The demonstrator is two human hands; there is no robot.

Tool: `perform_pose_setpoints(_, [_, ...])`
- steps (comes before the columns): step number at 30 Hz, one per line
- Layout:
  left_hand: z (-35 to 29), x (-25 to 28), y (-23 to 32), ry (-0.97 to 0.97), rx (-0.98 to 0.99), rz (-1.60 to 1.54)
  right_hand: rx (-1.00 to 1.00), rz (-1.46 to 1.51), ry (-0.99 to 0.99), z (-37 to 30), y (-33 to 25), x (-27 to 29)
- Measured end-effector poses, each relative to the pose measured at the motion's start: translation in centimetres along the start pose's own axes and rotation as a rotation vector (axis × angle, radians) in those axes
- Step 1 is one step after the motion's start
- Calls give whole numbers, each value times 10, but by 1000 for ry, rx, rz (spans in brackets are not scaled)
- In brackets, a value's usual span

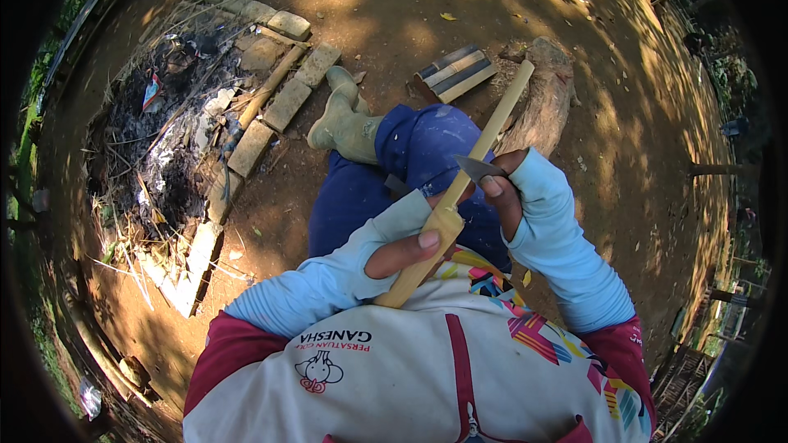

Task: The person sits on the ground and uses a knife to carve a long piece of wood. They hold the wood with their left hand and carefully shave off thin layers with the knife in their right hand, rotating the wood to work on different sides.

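Note:
A long pale strip of wood or bamboo (pixel 497 121), narrow at its far end and wider near my body, slants from my belly up to the far right. My left hand (pixel 402 253), in a light blue sleeve, is closed around its thick lower part, thumb on top. In my right hand (pixel 509 197) is a short knife (pixel 478 167) with a dark pointed blade. The blade points left and lies at the strip's edge, about midway along it. My right fingers hide the knife's handle.
Beyond my knee lie a log (pixel 546 94) and a bundle of dark and pale slats (pixel 456 74). On the left, blocks (pixel 287 107) border an ash pit (pixel 164 131) with charred litter. My legs in blue trousers (pixel 349 205) and a rubber boot (pixel 345 125) extend ahead over bare soil.

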State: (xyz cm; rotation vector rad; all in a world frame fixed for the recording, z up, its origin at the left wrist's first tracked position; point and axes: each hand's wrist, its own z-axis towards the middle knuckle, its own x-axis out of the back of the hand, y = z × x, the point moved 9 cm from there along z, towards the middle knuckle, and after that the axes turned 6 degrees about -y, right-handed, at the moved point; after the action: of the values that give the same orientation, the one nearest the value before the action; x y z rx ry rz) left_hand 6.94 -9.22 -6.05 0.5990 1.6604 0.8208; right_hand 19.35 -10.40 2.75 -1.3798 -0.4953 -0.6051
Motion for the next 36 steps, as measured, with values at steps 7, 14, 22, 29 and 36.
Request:
perform_pose_setpoints(7, [-7,3,8,22,6,168,29,-105,25,-4,-2,-1])
perform_pose_setpoints(14, [-3,-1,14,9,-62,189,-17,-61,39,-4,3,2])
perform_pose_setpoints(22, [-2,3,11,31,-89,227,-19,-99,28,-4,0,1])
perform_pose_setpoints(29, [1,-1,15,49,-123,149,79,-100,-25,-4,-5,-5])
perform_pose_setpoints(36, [-3,6,2,1,-108,248,128,-74,-107,-5,-11,-11])
